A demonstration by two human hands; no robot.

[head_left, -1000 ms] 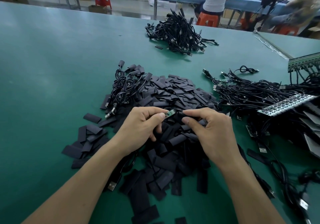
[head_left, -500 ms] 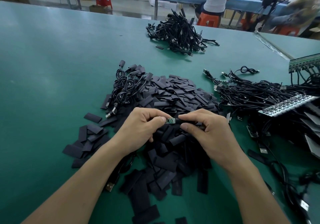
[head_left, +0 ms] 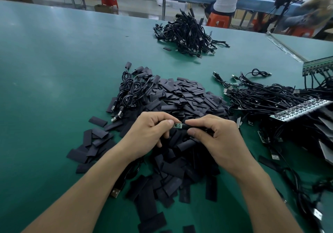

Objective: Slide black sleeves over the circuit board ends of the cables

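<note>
- Black sleeve (head_left: 193, 127) is sitting at the centre of the frame, where the thumb and forefinger of the right hand (head_left: 218, 140) are pinching it. Its open mouth is just meeting the right end of the small green circuit board (head_left: 177, 125).
- The left hand (head_left: 148, 135) is gripping the board's other end between thumb tip and forefinger, with the remaining fingers curling underneath.
- Both hands are hovering just above the pile of loose sleeves (head_left: 183, 95) spreading over the middle of the green table (head_left: 54, 70).
- Doing this step well is, by my judgement, depending on keeping board and sleeve along one line, so that the board's corners are entering the mouth together rather than catching on its flattened edge.
- The right thumb and forefinger should be squeezing the sleeve by its edges, lightly, so the flat tube is opening instead of being pressed closed.
- The left grip is covering part of the board, so those fingers are probably going to be backing toward the cable end as the sleeve is advancing. Where that cable is running is hidden beneath the hand.
- Both forearms are reaching in from the lower corners of the frame, wrists angling inward, knuckles facing up, fingertips nearly meeting.
- A tangle of cables (head_left: 261, 99) is lying at the right of the frame, and a bundled heap (head_left: 189, 32) is resting at the upper centre, well apart from the hands.
</note>
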